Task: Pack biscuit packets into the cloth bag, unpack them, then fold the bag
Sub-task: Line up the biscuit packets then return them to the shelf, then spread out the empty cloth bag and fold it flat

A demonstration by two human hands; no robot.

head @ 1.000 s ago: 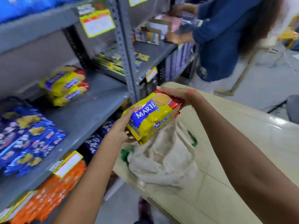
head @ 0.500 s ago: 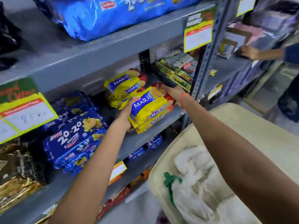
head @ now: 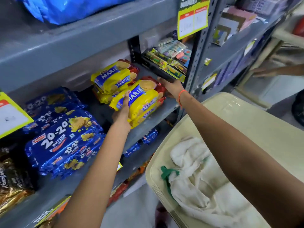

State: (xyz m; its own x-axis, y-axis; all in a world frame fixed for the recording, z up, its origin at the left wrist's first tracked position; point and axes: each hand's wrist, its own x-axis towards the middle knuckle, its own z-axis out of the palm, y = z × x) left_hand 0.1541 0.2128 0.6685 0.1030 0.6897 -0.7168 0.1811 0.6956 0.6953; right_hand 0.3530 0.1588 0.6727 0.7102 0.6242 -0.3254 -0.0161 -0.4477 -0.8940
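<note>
A stack of yellow Marie biscuit packets (head: 141,102) rests on the grey middle shelf (head: 153,119), held at both ends. My left hand (head: 122,111) grips its near left end and my right hand (head: 171,88) grips its far red end. Just behind it lies another pile of Marie packets (head: 113,76). The cream cloth bag (head: 197,181) with a green tie (head: 166,173) lies crumpled on the beige table (head: 255,129) at lower right, under my right forearm.
Blue 20-20 butter cookie packets (head: 64,142) fill the shelf's left part, gold-black packets (head: 11,183) beyond them. A tray of small colourful items (head: 169,63) sits right of the Marie piles. An upright post (head: 199,63) divides the racks. Another person's hand (head: 264,72) reaches in at right.
Both hands carried the Marie stack from above the bag on the table over to the middle shelf and lowered it in front of the other Marie pile. The view swung left toward the rack.
</note>
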